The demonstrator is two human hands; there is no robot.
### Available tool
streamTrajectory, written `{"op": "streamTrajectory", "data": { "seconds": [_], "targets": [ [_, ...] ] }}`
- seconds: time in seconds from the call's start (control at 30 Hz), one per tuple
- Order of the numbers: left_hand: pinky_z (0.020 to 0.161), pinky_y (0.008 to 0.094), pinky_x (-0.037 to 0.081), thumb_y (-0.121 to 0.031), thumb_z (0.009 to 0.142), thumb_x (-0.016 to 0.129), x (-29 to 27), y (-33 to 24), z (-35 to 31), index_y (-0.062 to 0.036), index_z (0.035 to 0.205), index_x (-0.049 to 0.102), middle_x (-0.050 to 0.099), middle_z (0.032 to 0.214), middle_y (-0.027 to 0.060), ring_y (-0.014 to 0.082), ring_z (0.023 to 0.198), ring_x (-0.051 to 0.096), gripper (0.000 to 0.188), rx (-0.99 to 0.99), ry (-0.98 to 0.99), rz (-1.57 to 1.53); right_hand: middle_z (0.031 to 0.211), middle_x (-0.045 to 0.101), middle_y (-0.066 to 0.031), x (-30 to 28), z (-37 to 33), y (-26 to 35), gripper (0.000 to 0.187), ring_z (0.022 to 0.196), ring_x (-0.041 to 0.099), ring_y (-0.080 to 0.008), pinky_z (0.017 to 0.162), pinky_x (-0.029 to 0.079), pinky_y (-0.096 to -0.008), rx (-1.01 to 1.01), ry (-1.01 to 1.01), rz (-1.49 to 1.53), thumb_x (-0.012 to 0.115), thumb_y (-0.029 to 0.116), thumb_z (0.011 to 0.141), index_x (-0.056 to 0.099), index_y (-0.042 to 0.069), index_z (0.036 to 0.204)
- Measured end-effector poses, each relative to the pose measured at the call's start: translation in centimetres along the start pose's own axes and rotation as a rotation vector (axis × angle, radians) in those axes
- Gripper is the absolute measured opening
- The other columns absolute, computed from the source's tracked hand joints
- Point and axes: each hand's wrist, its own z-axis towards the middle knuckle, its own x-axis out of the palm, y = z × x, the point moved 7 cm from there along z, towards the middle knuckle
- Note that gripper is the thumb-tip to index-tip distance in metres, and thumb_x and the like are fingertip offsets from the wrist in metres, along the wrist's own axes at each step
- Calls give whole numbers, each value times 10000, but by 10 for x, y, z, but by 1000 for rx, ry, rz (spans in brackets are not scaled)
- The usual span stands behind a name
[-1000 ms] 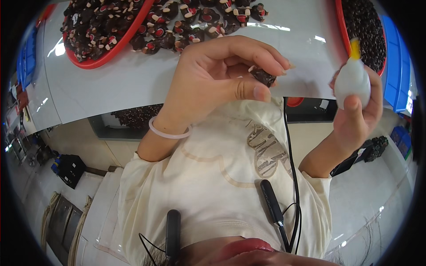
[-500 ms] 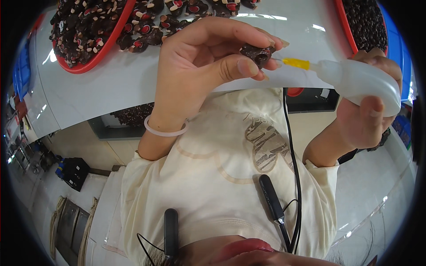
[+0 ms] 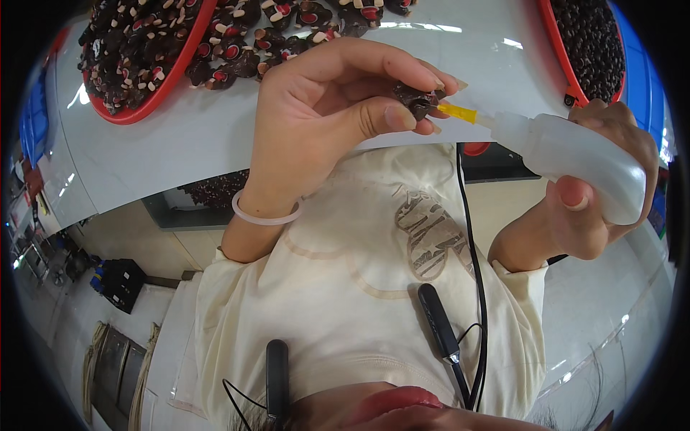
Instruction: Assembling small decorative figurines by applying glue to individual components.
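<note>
Between the thumb and fingers of my left hand (image 3: 323,115) is a small dark brown, glossy moulded piece (image 3: 417,100); its exact kind is not clear. My right hand (image 3: 596,194) is wrapped round a translucent white squeeze bottle (image 3: 589,158), tilted with its nozzle toward the left. A yellow needle tip (image 3: 458,113) on the bottle reaches the right side of the dark piece. Where the needle's end meets the piece is too small to make out.
A red-rimmed tray (image 3: 172,79) at the far left holds many dark pieces with red and cream parts. Similar loose pieces (image 3: 230,61) lie beside it on the white table (image 3: 172,144). Another red tray (image 3: 564,54) with small dark pieces stands at the far right, next to blue bins (image 3: 642,65).
The bottle has tilted more steeply and shifted left, bringing its yellow tip closer to the dark piece. My left hand has turned the piece slightly and stays in nearly the same place.
</note>
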Motion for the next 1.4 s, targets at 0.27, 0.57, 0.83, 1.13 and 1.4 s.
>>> {"op": "streamTrajectory", "data": {
  "seconds": [0.27, 0.57, 0.83, 1.13, 1.4],
  "targets": [
    [674, 313, 554, -91, 766, 679, 2, -3, 0, 23, 989, 535, 595, 994, 242, 264, 811, 643, 289, -9, -36, -17, 881, 567, -157, -22, -9, -17, 503, 801, 562, -232, 550, 483, -285, 195, -147, 72, 683, 272, 711, 504, 9, 1100],
    [646, 296, 536, -135, 753, 706, 3, 0, -3, 16, 962, 526, 589, 994, 230, 255, 794, 636, 315, -44, -79, 49, 1096, 549, -202, 30, 6, -46, 439, 1001, 551, -294, 866, 460, -353, 396, -138, 3, 675, -32, 692, 521, -40, 1103],
    [645, 293, 536, -158, 756, 707, 10, -1, 1, 12, 946, 530, 588, 980, 223, 250, 794, 639, 311, -82, -66, 78, 890, 639, -86, -22, 20, -46, 222, 812, 607, -145, 734, 477, -247, 205, -194, -122, 653, -29, 733, 607, -27, 950],
    [667, 304, 542, -109, 759, 694, 11, 0, 1, 31, 945, 533, 587, 985, 228, 252, 804, 641, 283, -92, -79, 84, 926, 591, -127, -29, 49, -62, 201, 856, 578, -282, 784, 461, -334, 298, -56, -747, 611, -97, 640, 615, -20, 826],
    [778, 299, 532, 55, 777, 606, 12, 0, 0, 75, 972, 555, 597, 1033, 206, 226, 879, 629, 203, -74, -3, -19, 855, 593, -134, -42, 43, -62, 183, 794, 591, -275, 719, 468, -306, 350, -206, -732, 605, -121, 631, 602, -36, 793]
  ]
}}
